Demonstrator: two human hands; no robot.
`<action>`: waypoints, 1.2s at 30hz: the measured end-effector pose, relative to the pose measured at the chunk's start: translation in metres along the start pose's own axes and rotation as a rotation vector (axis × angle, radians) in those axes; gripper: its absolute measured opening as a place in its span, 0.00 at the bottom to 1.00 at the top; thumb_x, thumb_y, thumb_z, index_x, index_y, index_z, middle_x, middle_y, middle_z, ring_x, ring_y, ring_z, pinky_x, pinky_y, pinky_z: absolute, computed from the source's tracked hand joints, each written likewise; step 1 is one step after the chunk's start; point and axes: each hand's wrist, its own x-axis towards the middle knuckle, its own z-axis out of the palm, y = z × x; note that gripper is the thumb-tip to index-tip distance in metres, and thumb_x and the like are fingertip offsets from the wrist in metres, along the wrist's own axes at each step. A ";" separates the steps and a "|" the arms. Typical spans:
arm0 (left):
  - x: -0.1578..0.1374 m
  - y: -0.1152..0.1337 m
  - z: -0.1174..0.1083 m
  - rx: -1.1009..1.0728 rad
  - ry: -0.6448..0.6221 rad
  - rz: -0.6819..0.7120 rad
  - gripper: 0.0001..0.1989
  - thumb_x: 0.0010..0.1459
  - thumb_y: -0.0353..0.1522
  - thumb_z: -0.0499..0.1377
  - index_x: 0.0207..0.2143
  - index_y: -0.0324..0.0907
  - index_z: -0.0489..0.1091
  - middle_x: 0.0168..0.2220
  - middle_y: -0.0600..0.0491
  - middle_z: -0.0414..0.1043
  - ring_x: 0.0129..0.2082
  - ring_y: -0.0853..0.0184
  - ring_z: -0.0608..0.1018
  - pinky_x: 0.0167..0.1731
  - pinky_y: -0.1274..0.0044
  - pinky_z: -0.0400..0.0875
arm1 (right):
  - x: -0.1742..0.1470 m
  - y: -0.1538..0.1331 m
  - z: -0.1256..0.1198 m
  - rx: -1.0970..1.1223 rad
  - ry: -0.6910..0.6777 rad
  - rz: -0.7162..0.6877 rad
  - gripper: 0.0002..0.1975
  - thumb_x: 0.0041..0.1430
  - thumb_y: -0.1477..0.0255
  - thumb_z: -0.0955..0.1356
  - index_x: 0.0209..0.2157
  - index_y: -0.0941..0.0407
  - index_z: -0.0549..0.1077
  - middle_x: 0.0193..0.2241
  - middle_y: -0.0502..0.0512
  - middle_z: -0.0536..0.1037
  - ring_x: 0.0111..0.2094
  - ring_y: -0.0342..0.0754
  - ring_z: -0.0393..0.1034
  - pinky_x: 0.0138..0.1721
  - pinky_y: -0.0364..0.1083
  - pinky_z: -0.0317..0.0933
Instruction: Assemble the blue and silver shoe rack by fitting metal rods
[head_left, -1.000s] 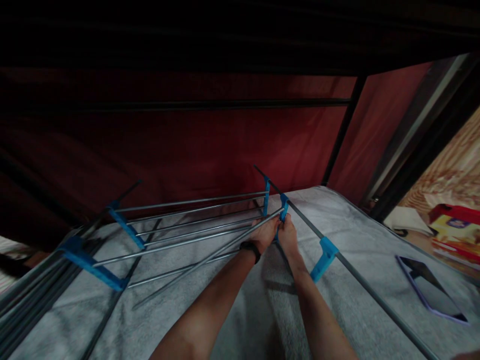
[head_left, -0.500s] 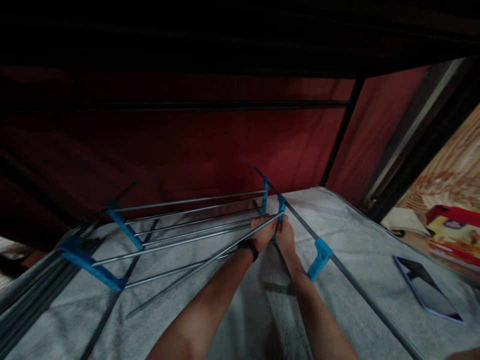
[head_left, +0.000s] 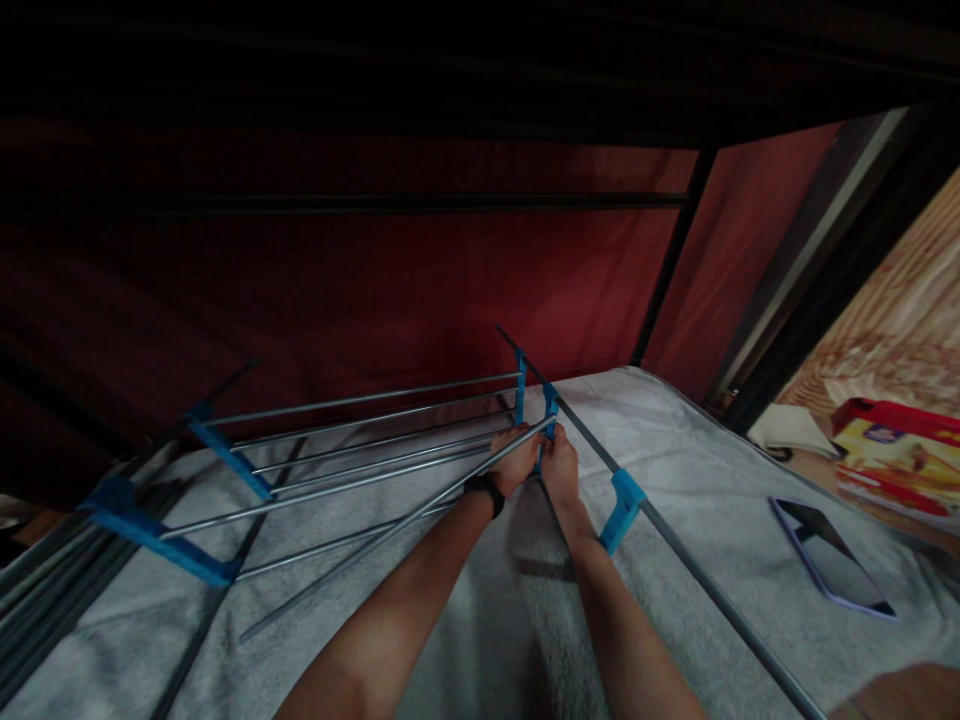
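Note:
Part of a drying rack, made of grey metal rods and blue plastic brackets, lies across a grey blanket (head_left: 697, 450). My left hand (head_left: 516, 462), with a black band at the wrist, is closed around the right end of a metal rod (head_left: 405, 468). Close against it, my right hand (head_left: 559, 466) grips a blue bracket (head_left: 551, 398) on the long right pole (head_left: 694, 570); the fingers partly hide the joint. One rod (head_left: 322, 583) slants over the others, its left end free and its right end by the bracket. More blue brackets (head_left: 154, 535) hold the rods at left.
A phone (head_left: 832, 557) lies on the blanket at right, near a red and yellow box (head_left: 896, 455) and a white cloth (head_left: 795, 430). Several grey poles (head_left: 71, 590) are bundled at far left. A black frame bar (head_left: 375, 203) crosses before red fabric (head_left: 375, 290).
The whole view has shifted slightly, so things appear a little further left. Both hands keep their hold at the same bracket. More of a bare limb shows at the lower right.

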 end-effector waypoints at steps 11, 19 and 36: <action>0.001 -0.005 -0.001 -0.056 0.013 -0.009 0.19 0.70 0.36 0.46 0.53 0.45 0.73 0.52 0.46 0.77 0.50 0.58 0.78 0.52 0.68 0.70 | -0.001 0.000 0.003 -0.001 0.002 -0.054 0.13 0.61 0.71 0.60 0.46 0.54 0.70 0.38 0.59 0.80 0.37 0.51 0.74 0.42 0.47 0.65; 0.001 -0.007 -0.003 -0.080 0.019 -0.001 0.17 0.70 0.36 0.47 0.50 0.47 0.74 0.49 0.47 0.78 0.49 0.57 0.79 0.50 0.68 0.70 | -0.003 0.000 0.006 -0.038 0.018 -0.055 0.15 0.60 0.72 0.59 0.46 0.55 0.71 0.38 0.59 0.79 0.37 0.51 0.73 0.42 0.47 0.65; 0.002 -0.009 0.001 -0.079 0.022 -0.027 0.18 0.70 0.34 0.47 0.51 0.43 0.74 0.51 0.45 0.78 0.50 0.58 0.79 0.53 0.68 0.69 | -0.007 -0.008 0.005 -0.039 0.008 -0.064 0.16 0.63 0.70 0.59 0.47 0.56 0.71 0.39 0.59 0.79 0.37 0.50 0.73 0.42 0.47 0.66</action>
